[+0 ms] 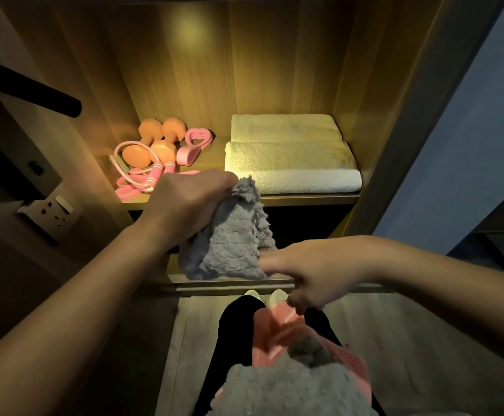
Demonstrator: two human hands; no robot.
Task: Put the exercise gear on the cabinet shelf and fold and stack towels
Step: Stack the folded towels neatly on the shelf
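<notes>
Item: grey towel, fluffy pile, being held up in front of the cabinet, just below the lit cabinet shelf; it is being gripped in a bunch at its top by the left hand, fingers clenched round the cloth; its lower right corner is being touched by the outstretched forefinger of the right hand, whose other fingers are curled under; whether anything is being held in them cannot be told.

Handling, as judged: light, soft, limp, neither fragile nor slippery; no shape is being kept unaided, so hold is best taken at two corners, one edge being drawn taut for folding.

Being stored on the shelf: folded white towels at right; orange dumbbells, pink skipping rope and pink band at left.

Further grey and pink cloths are being kept low, by the legs.
</notes>
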